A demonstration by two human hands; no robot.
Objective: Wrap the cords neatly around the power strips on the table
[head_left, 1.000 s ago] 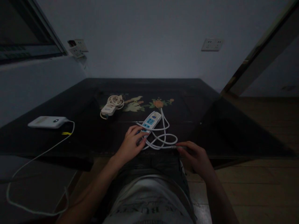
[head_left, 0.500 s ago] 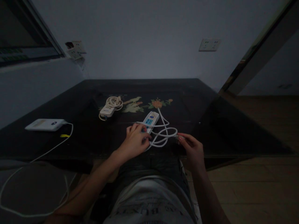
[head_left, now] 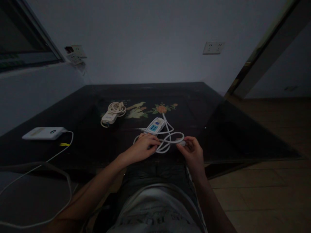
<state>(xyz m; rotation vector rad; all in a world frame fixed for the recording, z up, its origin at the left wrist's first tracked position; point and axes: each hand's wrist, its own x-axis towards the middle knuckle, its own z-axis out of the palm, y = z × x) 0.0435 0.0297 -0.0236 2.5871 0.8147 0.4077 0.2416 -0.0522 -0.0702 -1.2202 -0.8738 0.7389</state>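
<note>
A white power strip (head_left: 159,123) with blue socket faces lies slanted on the dark table, its near end hidden under my left hand (head_left: 141,147). The fingers of that hand are curled together on the white cord (head_left: 167,149) beside the strip. The cord lies in loose crossing loops right of the strip. At the right of the loops, my right hand (head_left: 194,153) pinches the pale plug (head_left: 181,142) of the cord between thumb and fingers, close above the tabletop.
A second power strip (head_left: 109,117) with its coiled cord (head_left: 117,108) lies further back left. On the left, a white power bank (head_left: 43,133) trails a thin cable (head_left: 58,155) over the table edge. Wall sockets (head_left: 213,48) are behind the dark table (head_left: 73,110), which bears a painted flower (head_left: 161,108).
My right hand has moved slightly left with the plug, which now shows more. My left hand has slid down off the strip's sockets, its fingers closing on the cord. The view has shifted slightly.
</note>
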